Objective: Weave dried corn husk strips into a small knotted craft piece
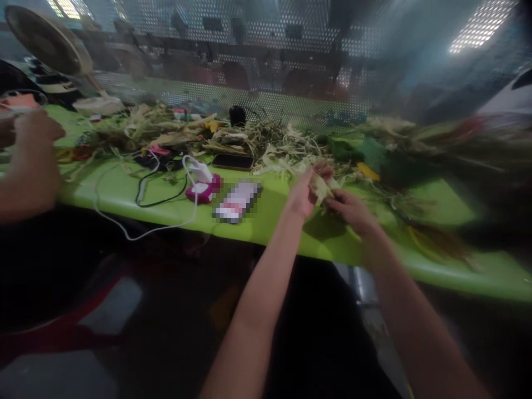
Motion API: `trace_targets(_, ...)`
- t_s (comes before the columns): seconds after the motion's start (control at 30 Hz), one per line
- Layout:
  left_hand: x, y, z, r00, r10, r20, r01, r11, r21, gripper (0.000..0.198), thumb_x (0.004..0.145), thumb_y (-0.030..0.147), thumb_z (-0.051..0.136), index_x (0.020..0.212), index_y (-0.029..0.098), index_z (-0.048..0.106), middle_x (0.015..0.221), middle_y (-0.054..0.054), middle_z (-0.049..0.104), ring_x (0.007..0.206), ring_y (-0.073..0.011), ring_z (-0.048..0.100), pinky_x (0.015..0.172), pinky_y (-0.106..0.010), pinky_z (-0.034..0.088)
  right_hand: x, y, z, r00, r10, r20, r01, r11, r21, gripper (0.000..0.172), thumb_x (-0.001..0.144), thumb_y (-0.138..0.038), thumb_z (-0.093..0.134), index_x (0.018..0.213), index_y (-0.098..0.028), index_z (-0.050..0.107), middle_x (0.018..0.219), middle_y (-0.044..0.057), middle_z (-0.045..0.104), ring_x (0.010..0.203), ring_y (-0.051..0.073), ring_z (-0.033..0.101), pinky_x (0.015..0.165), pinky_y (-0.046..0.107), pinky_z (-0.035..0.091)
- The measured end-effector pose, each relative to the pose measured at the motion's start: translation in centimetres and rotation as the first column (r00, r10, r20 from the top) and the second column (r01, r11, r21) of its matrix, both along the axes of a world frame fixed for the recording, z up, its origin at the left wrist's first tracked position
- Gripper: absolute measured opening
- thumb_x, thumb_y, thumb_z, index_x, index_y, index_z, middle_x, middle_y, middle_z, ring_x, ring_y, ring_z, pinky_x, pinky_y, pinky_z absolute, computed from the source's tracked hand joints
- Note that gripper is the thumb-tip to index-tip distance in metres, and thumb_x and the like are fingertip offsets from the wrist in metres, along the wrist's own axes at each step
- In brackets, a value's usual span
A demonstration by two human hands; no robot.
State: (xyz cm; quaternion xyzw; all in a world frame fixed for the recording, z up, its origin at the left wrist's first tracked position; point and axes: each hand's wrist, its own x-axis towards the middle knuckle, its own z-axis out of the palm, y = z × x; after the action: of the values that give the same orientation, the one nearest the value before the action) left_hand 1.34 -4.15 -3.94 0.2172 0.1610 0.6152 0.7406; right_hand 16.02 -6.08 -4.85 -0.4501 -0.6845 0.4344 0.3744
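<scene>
A pale, yellowish-green dried husk [320, 187] is held between my two hands above the front part of the green table. My left hand [304, 193] is closed round it from the left, with the fingers curled behind it. My right hand [349, 208] pinches its lower right end; motion blur softens the fingers. Just beyond my hands lies a heap of similar dry strips and husks [286, 147], spread along the back of the table [274, 219].
Left of my hands lie a phone [238, 202], a darker phone [233, 161] and a magenta power block [203, 189] with a charger and white cable. A fan [47, 41] stands at far left, beside a co-worker's arm [31, 160]. A perforated metal panel [266, 72] rises behind.
</scene>
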Motion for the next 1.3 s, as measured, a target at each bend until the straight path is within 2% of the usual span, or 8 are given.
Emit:
trace_targets(0.13, 0.1, -0.7, -0.2, 0.997, -0.039, -0.06, 0.039, 0.999, -0.001, 0.028, 0.095, 0.032, 0.053, 0.115, 0.019, 0.067, 0.101, -0.009, 0.074, 0.102, -0.0177, 0.068, 0.089, -0.031, 0.053, 0.1, 0.0, 0.4, 0.971, -0.174, -0.162, 0.18, 0.983, 0.027, 0.039, 0.07, -0.054, 0.077, 0.073, -0.019, 0.06, 0.061, -0.002, 0.056, 0.054, 0.011, 0.047, 0.051, 0.024, 0.037)
trace_targets(0.27, 0.2, -1.1, -0.2, 0.991, -0.072, -0.111, 0.069, 0.997, -0.024, 0.027, 0.092, 0.026, 0.057, 0.115, 0.017, 0.067, 0.101, -0.009, 0.074, 0.095, -0.0173, 0.069, 0.09, -0.032, 0.054, 0.4, 0.5, 0.1, 0.927, -0.227, -0.298, 0.233, 0.972, -0.018, 0.037, 0.065, -0.05, 0.082, 0.078, -0.019, 0.065, 0.062, -0.002, 0.059, 0.052, 0.01, 0.048, 0.048, 0.022, 0.037)
trace_targets(0.43, 0.1, -0.4, -0.5, 0.987, 0.041, -0.153, -0.054, 0.995, -0.079, 0.026, 0.096, 0.029, 0.047, 0.111, 0.018, 0.066, 0.098, -0.011, 0.074, 0.09, -0.0186, 0.07, 0.081, -0.032, 0.054, 0.9, 0.9, -0.4, 0.901, -0.252, -0.354, 0.254, 0.966, -0.042, 0.032, 0.067, -0.045, 0.082, 0.077, -0.019, 0.066, 0.063, -0.003, 0.06, 0.05, 0.008, 0.048, 0.048, 0.02, 0.038)
trace_targets(0.5, 0.1, -0.1, -0.7, 0.979, 0.046, -0.199, -0.072, 0.99, -0.125, 0.026, 0.096, 0.028, 0.045, 0.108, 0.018, 0.067, 0.096, -0.01, 0.074, 0.088, -0.0191, 0.07, 0.076, -0.031, 0.054, 0.9, 0.8, -0.4, 0.904, -0.26, -0.34, 0.267, 0.963, -0.027, 0.032, 0.067, -0.046, 0.082, 0.075, -0.02, 0.065, 0.064, -0.002, 0.061, 0.05, 0.008, 0.048, 0.048, 0.021, 0.039)
trace_targets(0.73, 0.9, -0.8, -0.9, 0.918, -0.153, -0.367, 0.125, 0.987, -0.098, 0.017, 0.09, 0.021, 0.053, 0.097, 0.017, 0.068, 0.087, -0.008, 0.072, 0.076, -0.0169, 0.067, 0.063, -0.028, 0.054, 0.3, 0.2, 0.4, 0.928, -0.289, -0.235, 0.308, 0.95, 0.047, 0.036, 0.067, -0.052, 0.078, 0.075, -0.02, 0.064, 0.063, -0.001, 0.061, 0.053, 0.011, 0.05, 0.051, 0.024, 0.042)
trace_targets(0.87, 0.9, -1.0, -0.9, 0.918, -0.164, -0.362, 0.156, 0.986, -0.051, 0.01, 0.088, 0.022, 0.058, 0.091, 0.018, 0.067, 0.077, -0.004, 0.066, 0.063, -0.0119, 0.06, 0.057, -0.023, 0.049, 0.1, -0.1, 0.9, 0.938, -0.32, -0.135, 0.334, 0.938, 0.096, 0.035, 0.068, -0.052, 0.075, 0.073, -0.019, 0.064, 0.06, -0.001, 0.057, 0.054, 0.012, 0.048, 0.053, 0.025, 0.041)
trace_targets(1.07, 0.7, -1.3, -0.6, 0.908, -0.159, -0.388, 0.175, 0.985, 0.007, 0.015, 0.088, 0.026, 0.06, 0.097, 0.019, 0.07, 0.077, -0.004, 0.067, 0.061, -0.0105, 0.056, 0.055, -0.021, 0.044, -0.2, -0.6, 1.4, 0.951, -0.31, 0.012, 0.306, 0.944, 0.12, 0.042, 0.07, -0.06, 0.069, 0.066, -0.02, 0.059, 0.054, -0.001, 0.05, 0.052, 0.014, 0.044, 0.048, 0.026, 0.035)
trace_targets(1.3, 0.9, -0.7, -1.1, 0.935, -0.144, -0.325, 0.144, 0.989, -0.024, 0.016, 0.091, 0.026, 0.056, 0.087, 0.016, 0.069, 0.066, -0.003, 0.061, 0.056, -0.0106, 0.053, 0.058, -0.023, 0.043, -0.1, -0.4, 1.2, 0.944, -0.329, 0.022, 0.323, 0.936, 0.142, 0.042, 0.072, -0.06, 0.068, 0.066, -0.02, 0.061, 0.054, -0.001, 0.051, 0.052, 0.014, 0.043, 0.049, 0.027, 0.035)
